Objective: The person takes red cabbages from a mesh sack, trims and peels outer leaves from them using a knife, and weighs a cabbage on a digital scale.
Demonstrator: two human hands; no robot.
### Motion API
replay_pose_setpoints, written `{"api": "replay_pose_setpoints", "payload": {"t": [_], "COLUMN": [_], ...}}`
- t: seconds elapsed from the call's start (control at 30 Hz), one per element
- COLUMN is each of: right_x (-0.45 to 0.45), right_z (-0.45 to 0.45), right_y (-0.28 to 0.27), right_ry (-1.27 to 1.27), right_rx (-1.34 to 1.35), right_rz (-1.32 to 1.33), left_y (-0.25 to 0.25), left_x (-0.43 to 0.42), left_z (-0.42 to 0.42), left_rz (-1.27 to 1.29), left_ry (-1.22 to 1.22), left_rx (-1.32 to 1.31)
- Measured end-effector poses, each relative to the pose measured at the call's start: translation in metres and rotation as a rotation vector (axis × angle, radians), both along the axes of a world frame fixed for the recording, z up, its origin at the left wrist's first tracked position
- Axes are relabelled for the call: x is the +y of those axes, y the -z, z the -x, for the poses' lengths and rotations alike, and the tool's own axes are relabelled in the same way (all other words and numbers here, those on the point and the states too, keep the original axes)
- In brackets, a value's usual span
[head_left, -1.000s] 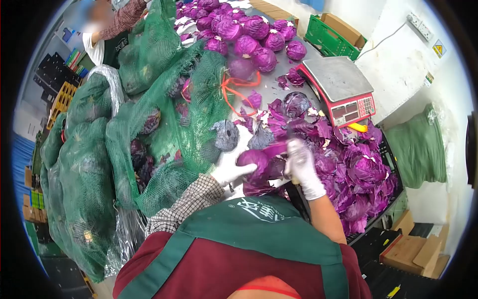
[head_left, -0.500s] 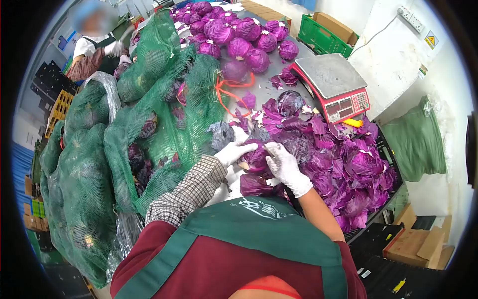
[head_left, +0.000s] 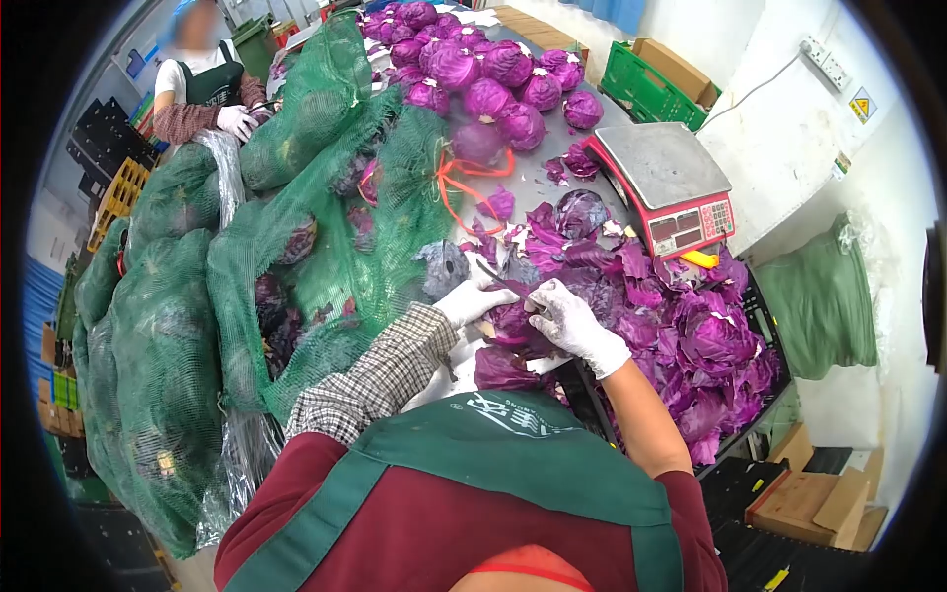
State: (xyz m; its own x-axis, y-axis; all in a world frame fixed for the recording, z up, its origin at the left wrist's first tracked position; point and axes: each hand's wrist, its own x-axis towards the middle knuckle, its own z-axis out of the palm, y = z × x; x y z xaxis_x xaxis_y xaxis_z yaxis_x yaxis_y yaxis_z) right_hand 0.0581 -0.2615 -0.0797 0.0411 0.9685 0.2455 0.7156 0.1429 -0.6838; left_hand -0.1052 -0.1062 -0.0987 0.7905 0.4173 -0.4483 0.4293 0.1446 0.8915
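In front of my apron, my left hand [head_left: 475, 302] is closed around the side of a red cabbage [head_left: 510, 324]. My right hand [head_left: 575, 328] is curled in a fist at the cabbage's right side. A thin dark knife-like strip [head_left: 500, 278] runs from its fingers over the top of the cabbage towards the left hand; its handle end is hidden. Both hands wear white gloves. Below the cabbage lies another purple piece [head_left: 503, 368]. A dull bluish outer leaf [head_left: 441, 268] sits just beyond my left hand.
Loose purple leaves [head_left: 681, 345] pile up in a black crate on the right. A red scale [head_left: 681, 212] stands behind them. Trimmed cabbages [head_left: 483, 99] crowd the table's far end. Green mesh sacks [head_left: 168, 365] fill the left side. A co-worker [head_left: 202, 89] stands at the far left.
The thin dark strip now shows above the cabbage between my hands. My right hand has curled its fingers in. The co-worker's hands have come lower, and the view has shifted slightly.
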Motion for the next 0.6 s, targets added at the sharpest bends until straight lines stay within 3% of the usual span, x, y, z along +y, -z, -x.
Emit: {"api": "replay_pose_setpoints", "payload": {"t": [0.03, 0.17, 0.2, 0.27, 0.33, 0.4, 0.43, 0.47, 0.53, 0.57, 0.6], "right_x": [-0.001, -0.011, -0.014, -0.017, -0.014, -0.018, -0.017, -0.018, -0.028, -0.033, -0.036], "right_z": [-0.001, -0.015, -0.016, -0.022, -0.028, -0.038, -0.051, -0.046, -0.015, 0.0, 0.014], "right_y": [0.002, 0.03, 0.037, 0.041, 0.029, 0.001, 0.01, -0.007, -0.053, -0.071, -0.085], "right_ry": [0.01, 0.194, 0.317, 0.519, 0.526, 0.57, 0.568, 0.591, 0.426, 0.324, 0.228], "right_rx": [0.009, 0.218, 0.521, 0.65, 0.619, 0.346, 0.162, 0.135, 0.853, 0.831, 0.812], "right_rz": [0.003, -0.146, 0.022, 0.064, -0.194, -0.192, -0.206, -0.175, -0.077, -0.052, -0.027], "left_y": [0.0, -0.001, 0.035, 0.027, 0.023, 0.014, 0.017, 0.006, -0.016, -0.011, -0.013], "left_x": [0.0, -0.004, 0.009, 0.001, -0.002, -0.001, 0.001, -0.003, -0.009, -0.007, -0.005], "left_z": [0.0, 0.01, 0.016, 0.033, 0.054, 0.064, 0.066, 0.064, 0.055, 0.052, 0.048], "left_rz": [-0.017, 0.35, 0.388, 0.564, 0.683, 0.94, 1.191, 1.066, 0.807, 0.974, 1.008], "left_ry": [0.009, -0.279, -0.27, -0.302, -0.267, -0.203, -0.143, -0.205, -0.321, -0.216, -0.187], "left_rx": [0.01, -0.048, -0.098, -0.214, -0.366, -0.488, -0.635, -0.6, -0.539, -0.733, -0.748]}}
